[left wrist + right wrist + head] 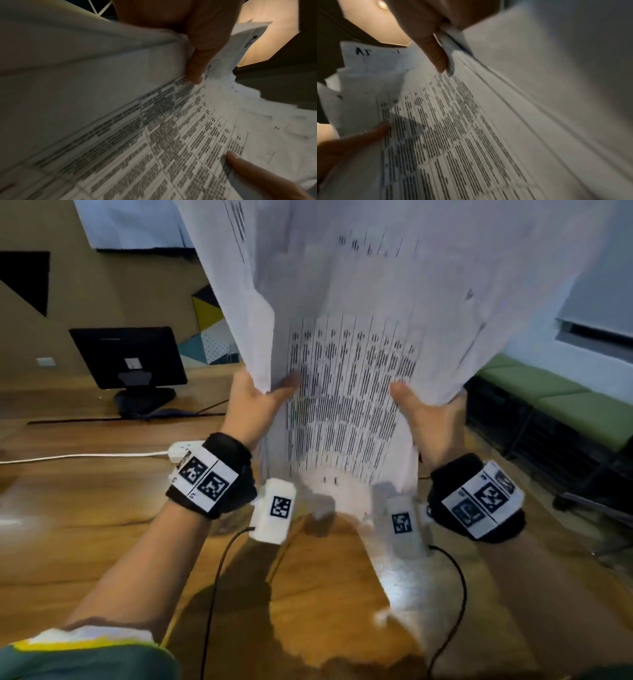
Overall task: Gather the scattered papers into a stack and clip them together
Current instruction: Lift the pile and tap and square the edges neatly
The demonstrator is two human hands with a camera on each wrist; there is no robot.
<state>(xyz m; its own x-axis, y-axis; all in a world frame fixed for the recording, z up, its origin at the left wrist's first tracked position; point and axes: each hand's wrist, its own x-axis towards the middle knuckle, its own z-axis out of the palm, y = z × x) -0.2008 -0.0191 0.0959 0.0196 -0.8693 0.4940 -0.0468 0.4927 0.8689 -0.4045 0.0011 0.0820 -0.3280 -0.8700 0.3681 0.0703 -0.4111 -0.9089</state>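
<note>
A sheaf of white printed papers [352,337] stands upright over the wooden table [102,525], its sheets uneven and fanned at the top. My left hand [274,392] grips its left edge, thumb on the printed front and fingers hidden behind. My right hand [421,405] grips the right edge the same way. The left wrist view has my left thumb [195,70] pressed on the table-printed papers [154,135]. The right wrist view has my right thumb [438,58] pinching the papers [471,135]. No clip is in sight.
A black monitor [130,357] stands at the back left of the table. A white power strip [183,448] with its cord lies left of my left wrist. A green bench [565,402] runs along the right. Thin black cables hang from both wrist cameras.
</note>
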